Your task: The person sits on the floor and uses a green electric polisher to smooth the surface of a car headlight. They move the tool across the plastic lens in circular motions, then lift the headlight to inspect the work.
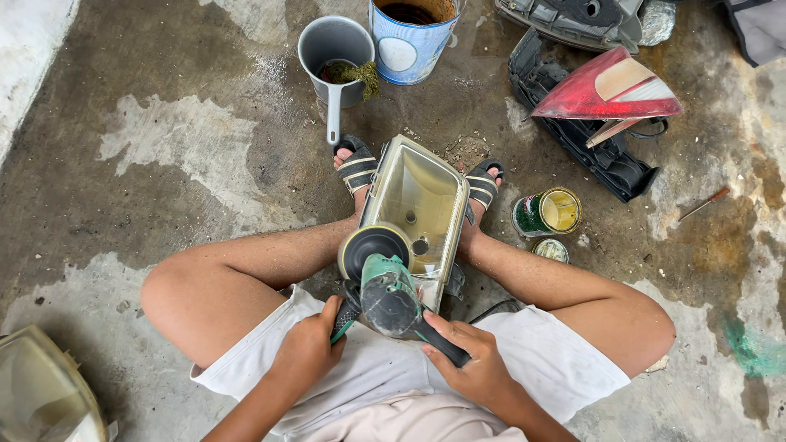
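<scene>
I sit on the concrete floor with a yellowed car headlight (pixel 422 196) propped between my sandalled feet. A green and black polishing machine (pixel 385 290) rests its round pad (pixel 372 245) on the lens's near left corner. My left hand (pixel 307 352) grips the machine's side handle. My right hand (pixel 471 360) holds its black rear body. Both hands sit low between my knees.
A grey scoop (pixel 334 49) with green scouring material and a blue bucket (pixel 409 41) stand ahead. A red tail lamp (pixel 610 86) on black housing lies at right. An open tin (pixel 547 211) and its lid (pixel 551 250) sit beside my right leg. Another headlight (pixel 41 393) is at lower left.
</scene>
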